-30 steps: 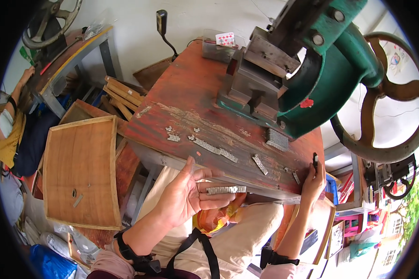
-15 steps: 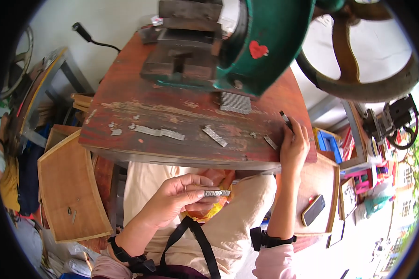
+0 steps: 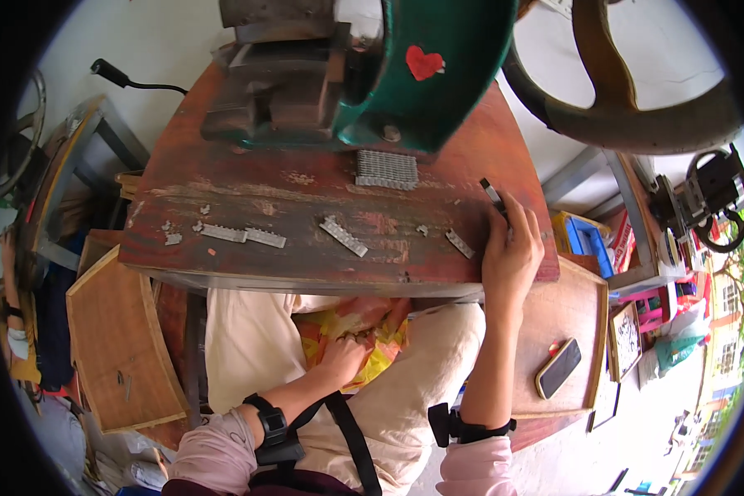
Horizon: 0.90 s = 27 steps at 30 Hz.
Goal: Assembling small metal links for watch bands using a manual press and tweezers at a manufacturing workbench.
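Left hand [image 3: 345,357] below worn red wooden tabletop [image 3: 248,198], fingers curled into yellow-orange plastic bag [image 3: 370,326] on lap; grip unclear. Right hand [image 3: 511,252] at tabletop's right edge, fingers pinching small dark metal strip [image 3: 492,193].

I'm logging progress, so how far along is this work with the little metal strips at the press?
Done: a neat stack of grey toothed strips lies beside the green press. In hand: the left hand is down in the orange-yellow bag on the lap, and the right hand rests on the red table, fingers on a dark strip. Left: several loose strips lie scattered along the front edge.
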Each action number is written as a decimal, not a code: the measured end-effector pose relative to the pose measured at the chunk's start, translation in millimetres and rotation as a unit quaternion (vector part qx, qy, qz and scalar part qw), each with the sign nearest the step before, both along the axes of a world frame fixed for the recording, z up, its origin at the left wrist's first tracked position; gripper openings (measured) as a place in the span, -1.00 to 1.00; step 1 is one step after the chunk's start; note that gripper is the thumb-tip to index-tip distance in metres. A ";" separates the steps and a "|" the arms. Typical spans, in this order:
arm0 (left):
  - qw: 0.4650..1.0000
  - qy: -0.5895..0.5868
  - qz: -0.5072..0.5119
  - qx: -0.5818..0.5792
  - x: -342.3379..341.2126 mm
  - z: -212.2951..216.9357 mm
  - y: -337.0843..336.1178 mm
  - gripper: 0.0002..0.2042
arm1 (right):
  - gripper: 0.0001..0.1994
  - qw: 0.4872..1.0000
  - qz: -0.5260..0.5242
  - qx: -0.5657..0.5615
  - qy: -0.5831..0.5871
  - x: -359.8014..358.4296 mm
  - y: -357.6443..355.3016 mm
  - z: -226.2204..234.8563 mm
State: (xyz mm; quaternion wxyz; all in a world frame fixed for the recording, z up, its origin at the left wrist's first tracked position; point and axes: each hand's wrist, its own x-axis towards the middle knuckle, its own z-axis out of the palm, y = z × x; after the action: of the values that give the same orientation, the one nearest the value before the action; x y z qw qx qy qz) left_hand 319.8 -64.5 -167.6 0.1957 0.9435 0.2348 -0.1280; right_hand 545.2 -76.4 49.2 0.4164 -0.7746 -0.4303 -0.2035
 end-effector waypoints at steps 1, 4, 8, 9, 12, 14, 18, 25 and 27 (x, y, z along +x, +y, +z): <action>0.999 -0.014 -0.012 0.040 -0.3 5.9 -1.2 -0.83 | -0.78 1.000 0.011 0.010 -0.010 2.7 -0.5 -2.0; 0.998 -0.018 0.001 -0.055 8.1 19.8 -1.1 -0.85 | -0.79 1.000 0.007 0.002 -0.009 6.9 -8.2 1.8; 0.984 -0.172 0.007 -0.040 -9.5 11.6 1.0 -0.85 | -0.79 1.000 0.021 0.007 0.014 1.9 -6.6 4.3; 0.979 -0.179 0.010 -0.093 -12.5 29.9 3.1 -0.83 | -0.80 1.000 0.014 -0.004 0.018 2.4 -6.8 3.1; 0.963 -0.208 0.020 -0.170 -27.5 68.7 10.2 -0.79 | -0.80 1.000 0.010 -0.010 0.023 2.5 -4.7 3.5; 0.955 -0.200 0.041 -0.215 -41.3 103.6 16.0 -0.67 | -0.79 1.000 -0.008 -0.024 0.015 4.0 -6.3 4.6; 0.953 -0.196 0.084 -0.216 -69.8 138.4 29.6 -0.67 | -0.78 0.999 -0.009 -0.036 0.022 6.8 -4.5 2.4; 0.942 -0.263 0.156 -0.136 -116.8 153.2 45.8 -0.68 | -0.82 0.991 -0.046 -0.115 -0.058 17.5 3.2 -1.9; 0.933 -0.291 0.170 -0.127 -116.6 153.4 50.2 -0.69 | -0.78 0.974 -0.089 -0.166 -0.122 44.9 -7.6 -12.4</action>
State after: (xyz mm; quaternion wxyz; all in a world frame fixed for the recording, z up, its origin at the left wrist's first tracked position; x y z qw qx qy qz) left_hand 203.2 -14.2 -14.2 0.3925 0.8526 0.3064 0.1586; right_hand 590.1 -84.0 36.8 0.2064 -0.8375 -0.4349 -0.2584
